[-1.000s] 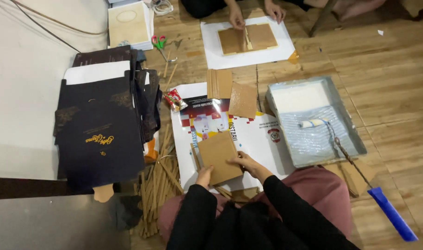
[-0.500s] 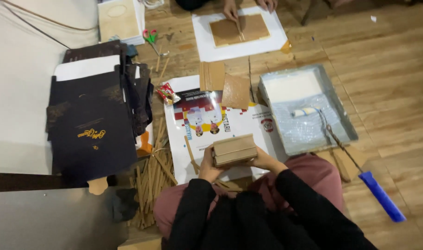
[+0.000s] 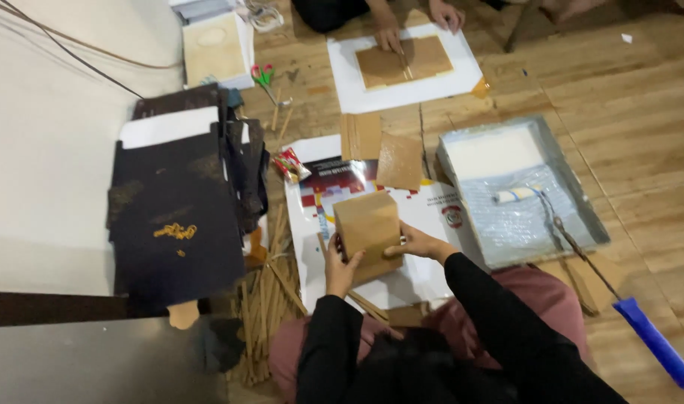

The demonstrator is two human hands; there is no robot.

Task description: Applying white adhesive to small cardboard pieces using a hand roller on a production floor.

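Item 1: folded brown cardboard box blank (image 3: pixel 367 233), held above my lap between both hands. Left hand (image 3: pixel 342 271) closes its grip on the lower left edge; right hand (image 3: pixel 415 245) closes its grip on the right edge. Step in hand, as I judge it: squaring up the fold. The next move likely calls for steady pressure along the creases. The long axis runs away from me, top end pointing slightly left.

Item 2: white printed poster sheet (image 3: pixel 431 209), on the floor under the grip.

Item 3: grey paint tray (image 3: pixel 574 217) with small roller (image 3: pixel 515 195), right of the grip.

Item 4: black folded card stack (image 3: pixel 177 217), left.

Item 5: another person's hands (image 3: pixel 390 37) on flat cardboard, farthest beyond.
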